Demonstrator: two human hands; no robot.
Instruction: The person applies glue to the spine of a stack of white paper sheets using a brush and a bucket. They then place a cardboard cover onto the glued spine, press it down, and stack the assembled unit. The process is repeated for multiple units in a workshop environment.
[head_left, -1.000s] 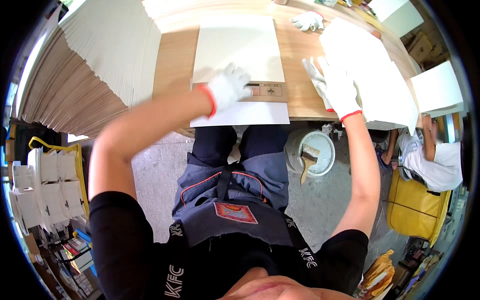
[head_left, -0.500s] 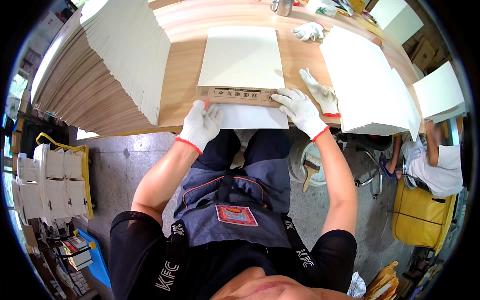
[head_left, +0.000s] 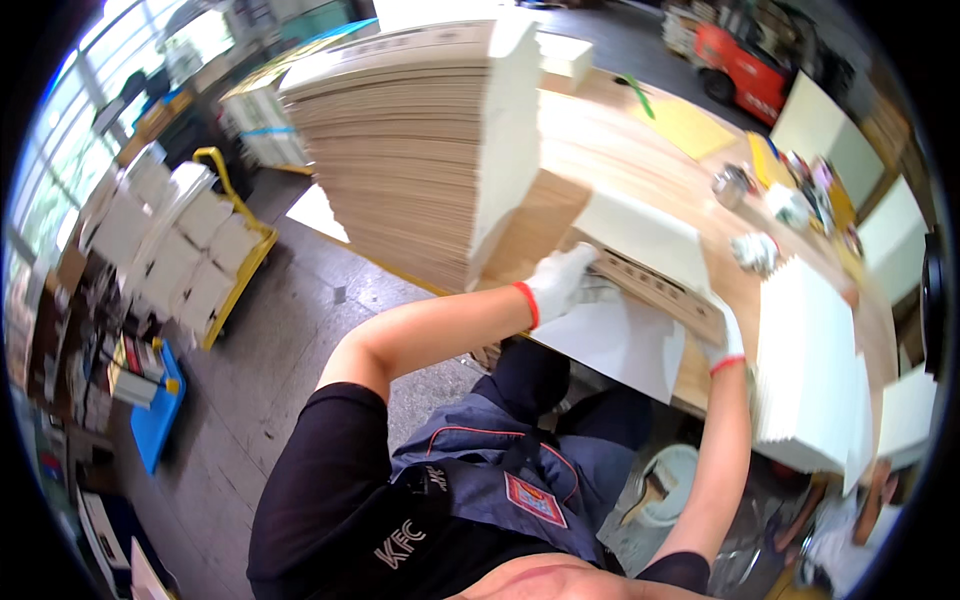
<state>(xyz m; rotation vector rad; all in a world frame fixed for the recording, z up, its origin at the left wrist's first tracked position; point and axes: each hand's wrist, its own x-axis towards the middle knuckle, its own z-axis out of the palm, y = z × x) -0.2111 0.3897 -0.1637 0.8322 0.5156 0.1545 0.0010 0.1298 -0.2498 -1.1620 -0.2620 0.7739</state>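
A sketch pad with a white cover (head_left: 640, 226) and a brown printed strip (head_left: 652, 278) along its near edge is between my two hands over the wooden table. My left hand (head_left: 562, 284), in a white knit glove with a red cuff, grips the strip's left end. At its right end, my right hand (head_left: 727, 338), gloved the same way, closes around the edge; its fingers are partly hidden. The pad looks slightly tilted. Under it lies a white sheet (head_left: 615, 340), which overhangs the table's near edge.
A tall stack of pads (head_left: 400, 150) stands left, a white stack (head_left: 805, 370) right. A spare glove (head_left: 755, 252) and metal cup (head_left: 730, 186) lie beyond. A bucket (head_left: 668, 485) with a brush stands below. Farther off are a red forklift (head_left: 745, 65), a loaded trolley (head_left: 190, 230) and another person (head_left: 845, 540).
My view has swung left, bringing the tall stack and forklift into sight. My right hand has shifted from the top of the strip to its right end. The pad now looks lifted and tilted.
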